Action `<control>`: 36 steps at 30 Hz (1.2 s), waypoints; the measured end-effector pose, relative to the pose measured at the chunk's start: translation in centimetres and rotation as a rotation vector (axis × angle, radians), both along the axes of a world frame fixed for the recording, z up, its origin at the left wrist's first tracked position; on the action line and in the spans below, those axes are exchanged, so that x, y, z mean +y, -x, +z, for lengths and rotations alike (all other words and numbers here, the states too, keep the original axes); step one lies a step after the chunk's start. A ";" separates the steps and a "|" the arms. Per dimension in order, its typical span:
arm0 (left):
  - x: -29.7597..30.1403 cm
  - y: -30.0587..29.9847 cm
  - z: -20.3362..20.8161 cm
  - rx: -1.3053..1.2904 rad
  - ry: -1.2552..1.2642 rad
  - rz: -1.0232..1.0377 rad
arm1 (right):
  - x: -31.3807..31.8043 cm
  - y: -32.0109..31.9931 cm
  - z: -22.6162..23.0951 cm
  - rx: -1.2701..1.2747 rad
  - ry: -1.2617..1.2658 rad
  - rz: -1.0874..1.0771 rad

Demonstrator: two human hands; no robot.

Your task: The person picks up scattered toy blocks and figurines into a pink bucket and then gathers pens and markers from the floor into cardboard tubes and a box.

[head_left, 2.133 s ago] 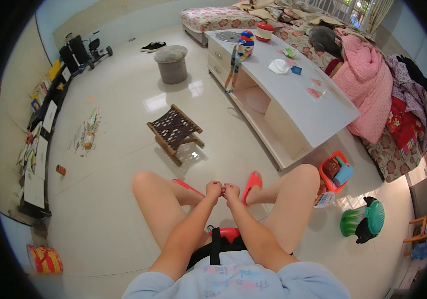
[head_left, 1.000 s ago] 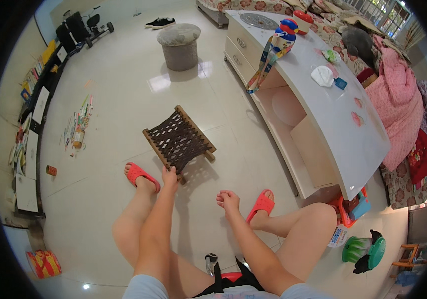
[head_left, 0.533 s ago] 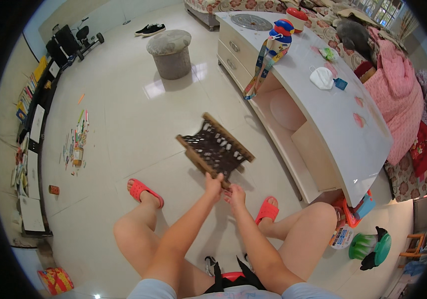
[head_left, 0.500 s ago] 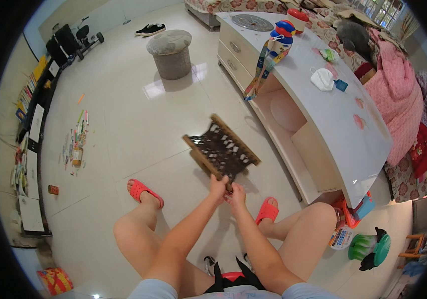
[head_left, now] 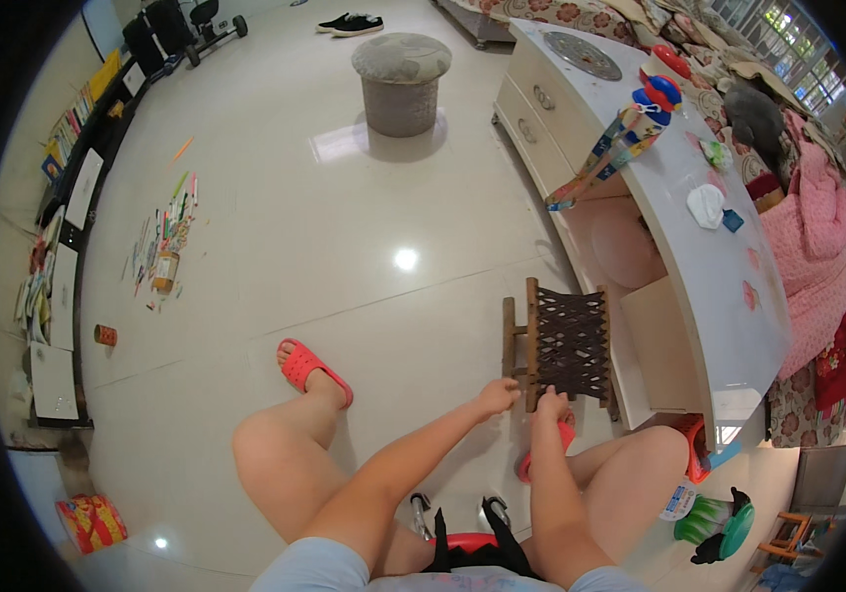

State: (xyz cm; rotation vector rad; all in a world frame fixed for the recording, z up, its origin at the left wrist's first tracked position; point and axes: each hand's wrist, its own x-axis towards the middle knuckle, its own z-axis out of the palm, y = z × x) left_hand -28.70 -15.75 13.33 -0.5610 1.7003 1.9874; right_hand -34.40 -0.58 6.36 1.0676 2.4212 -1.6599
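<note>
A small folding stool (head_left: 573, 345) with brown wooden bars and a dark woven-cord seat is held low over the floor, beside the white cabinet's open shelf. My left hand (head_left: 499, 397) is closed at the near end of the stool's outer leg bar (head_left: 509, 331); its fingertips are partly hidden. Close by on the right, my right hand (head_left: 551, 403) grips the near end of the seat rail, fingers wrapped round it. The seat's webbing faces up toward me. Below my right hand, a red clog (head_left: 524, 466) on my foot is partly covered.
The white cabinet (head_left: 684, 296) stands close on the right, with a blue-and-red bottle (head_left: 655, 99) on top. A round grey ottoman (head_left: 400, 109) is farther ahead. Scattered pencils (head_left: 176, 222) and a jar (head_left: 165, 271) lie left. A green bin (head_left: 714, 533) stands lower right.
Both hands have carried the stool to the right, toward the cabinet, and turned it so its rails point away from me. My hands are farther apart. The view has shifted.
</note>
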 end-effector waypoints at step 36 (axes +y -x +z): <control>-38.8 -20.8 8.3 0.266 0.070 0.837 | -46.1 -24.1 16.1 0.202 0.466 0.737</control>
